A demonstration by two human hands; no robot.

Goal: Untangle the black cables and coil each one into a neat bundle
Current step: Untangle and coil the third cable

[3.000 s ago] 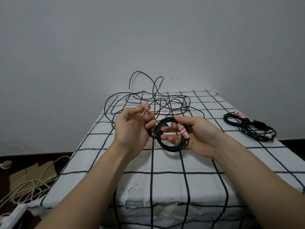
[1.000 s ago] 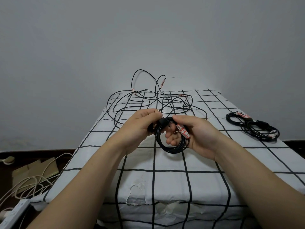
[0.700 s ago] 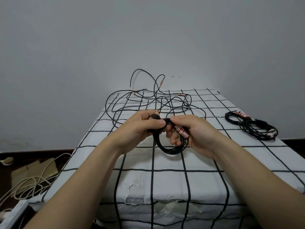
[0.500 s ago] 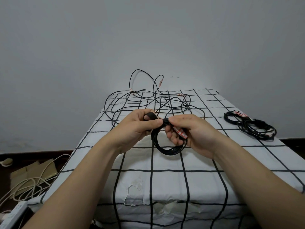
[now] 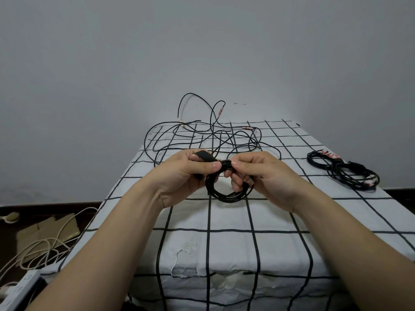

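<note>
1. Coil [image 5: 226, 194] of thin black cable sits at centre frame, held clear above the checked cloth [image 5: 224, 248]. It has several turns, roughly round, gathered at the top.
2. Left hand [image 5: 184, 173]: thumb and curled fingers pinch a flat black strap [image 5: 204, 155] against the top of the coil. The strap end sticks up past the knuckles.
3. Right hand [image 5: 265, 173]: thumb and forefinger pinch the gathered turns just beside the left thumb, and the lower fingers curl through the loop. A red-and-white label tag [image 5: 246, 181] shows under those fingers.
4. Handling, judged: the cable is light and limp but springy, so the turns will likely fan out if the top pinch loosens. The jacket looks smooth and is probably slippery between fingertips. It is not fragile, though sharp kinks near the plug ends are best avoided.
5. Hold point, judged: grip at the gathered top, where all the turns meet. Wrap the strap there, snug enough to stop the turns sliding. A hold at the bottom of the loop would leave the top free to spring apart.
6. Tangle [image 5: 208, 138] of loose black cable lies at upper centre on the far end of the cloth, with one loop rising against the wall [image 5: 202, 52]. I cannot tell whether any strand runs from it to the coil.
7. Finished bundles [image 5: 343, 173] rest at the right of the frame on the cloth, well apart from both hands.
8. Stage, judged: this coil is being strapped, and the tangle is not yet sorted.
</note>
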